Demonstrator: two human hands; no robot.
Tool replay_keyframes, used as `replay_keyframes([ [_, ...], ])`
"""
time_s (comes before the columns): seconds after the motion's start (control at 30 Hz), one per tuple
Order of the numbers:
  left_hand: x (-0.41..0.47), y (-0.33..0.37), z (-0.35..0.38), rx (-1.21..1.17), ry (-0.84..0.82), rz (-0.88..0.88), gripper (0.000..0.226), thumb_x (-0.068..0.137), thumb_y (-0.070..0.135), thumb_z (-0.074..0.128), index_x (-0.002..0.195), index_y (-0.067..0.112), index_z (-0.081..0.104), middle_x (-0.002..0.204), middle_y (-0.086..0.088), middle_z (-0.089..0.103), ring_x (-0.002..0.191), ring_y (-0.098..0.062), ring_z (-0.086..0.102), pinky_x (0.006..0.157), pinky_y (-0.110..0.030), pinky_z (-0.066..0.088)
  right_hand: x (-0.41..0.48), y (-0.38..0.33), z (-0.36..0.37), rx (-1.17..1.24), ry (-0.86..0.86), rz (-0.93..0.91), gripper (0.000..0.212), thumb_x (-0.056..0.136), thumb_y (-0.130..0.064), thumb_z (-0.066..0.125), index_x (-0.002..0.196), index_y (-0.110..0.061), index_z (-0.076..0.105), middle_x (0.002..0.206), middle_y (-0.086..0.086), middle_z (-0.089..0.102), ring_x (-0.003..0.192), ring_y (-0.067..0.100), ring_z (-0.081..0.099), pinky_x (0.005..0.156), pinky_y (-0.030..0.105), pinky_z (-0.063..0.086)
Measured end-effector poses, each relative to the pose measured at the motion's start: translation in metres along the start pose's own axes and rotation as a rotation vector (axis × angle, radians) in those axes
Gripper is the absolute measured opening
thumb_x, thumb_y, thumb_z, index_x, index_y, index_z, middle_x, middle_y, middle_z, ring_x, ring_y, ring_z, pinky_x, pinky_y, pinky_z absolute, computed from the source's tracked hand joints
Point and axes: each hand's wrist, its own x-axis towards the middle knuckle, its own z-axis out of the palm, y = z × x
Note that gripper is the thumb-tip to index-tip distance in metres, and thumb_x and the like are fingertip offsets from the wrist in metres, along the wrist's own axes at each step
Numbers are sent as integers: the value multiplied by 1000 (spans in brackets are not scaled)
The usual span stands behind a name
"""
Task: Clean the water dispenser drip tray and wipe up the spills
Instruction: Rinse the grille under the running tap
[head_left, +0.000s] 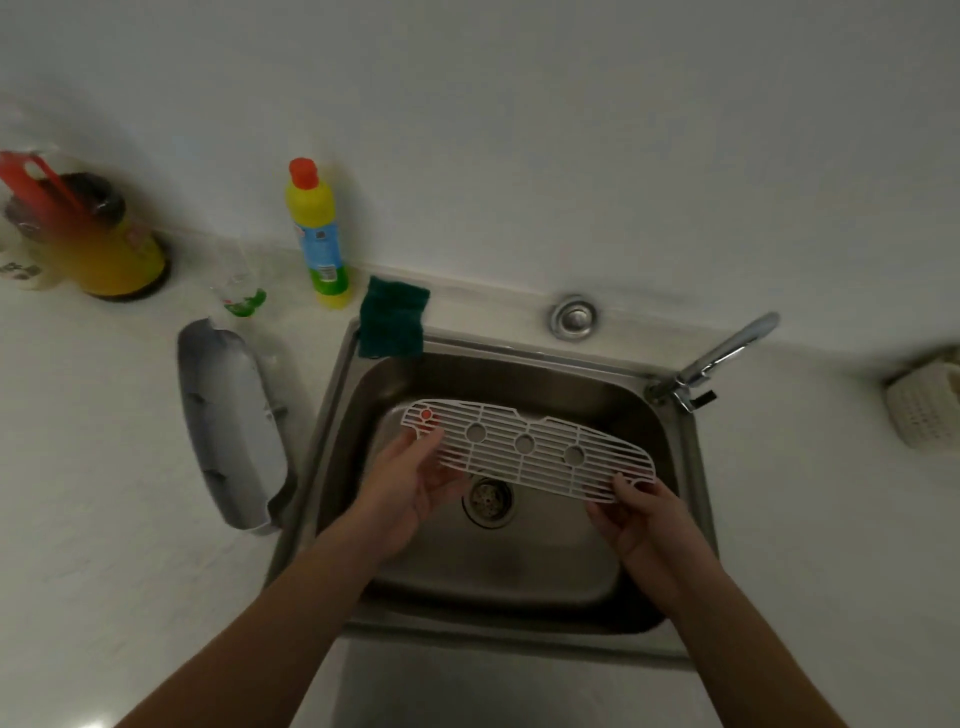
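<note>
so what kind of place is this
Probably a home kitchen: a stainless steel sink with a faucet, a yellow cleaner bottle by the wall, and a green cloth on the sink's rim.

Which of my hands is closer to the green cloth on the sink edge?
Left. The left hand holds the left end of the white grate, just in front of the green cloth; the right hand holds the other end, farther off toward the tap.

Kitchen: steel sink, tap, detergent bottle.
</note>
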Motion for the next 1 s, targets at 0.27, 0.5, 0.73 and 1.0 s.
replay_keyframes([
  [0.27,28,-31,67,65,37,-31,24,106,12,52,125,14,66,115,-14,78,101,-32,77,74,-39,65,23,-41,-67,-169,195,-21,33,95,-13,66,127,-17,58,114,21,74,96,35,77,74,45,63],
  [0.5,55,-43,98,55,164,-22,22,107,8,48,121,9,65,102,-13,79,79,-21,80,62,-32,65,98,-109,-86,-722,319,-365,60,100,-18,59,151,-37,36,101,9,69,79,23,73,63,33,60],
  [0.73,74,-46,112,95,167,-24,23,107,8,47,117,11,67,98,-11,81,81,-23,79,69,-33,66,147,-129,-89,-1004,392,-448,29,101,-20,56,129,-20,64,108,6,73,92,24,71,86,48,60],
  [1.0,81,-43,112,107,140,-3,23,106,8,47,111,12,69,99,-11,81,83,-23,79,78,-38,64,140,-92,-85,-928,349,-450,31,105,-19,48,131,-20,65,103,1,71,77,5,65,61,18,44],
])
